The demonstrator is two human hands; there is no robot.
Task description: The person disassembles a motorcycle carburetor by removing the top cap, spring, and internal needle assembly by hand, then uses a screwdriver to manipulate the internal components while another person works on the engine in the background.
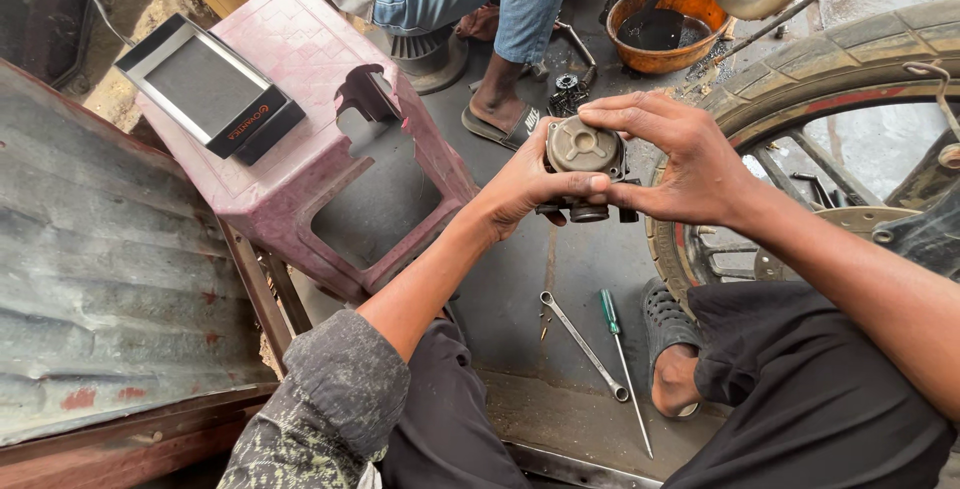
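Grey metal, round-capped and grimy, the small engine part is sitting raised between both hands above the dark floor. The left hand is cupping it from below, grip pressed around its body, while the right hand is pinching its top edge. A silver ring spanner and green-handled screwdriver are lying on the floor below.

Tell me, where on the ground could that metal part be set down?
Bare floor lies between the pink stool and the wrench. It is crowded by the orange bowl, near another person's foot, and beside the wheel.
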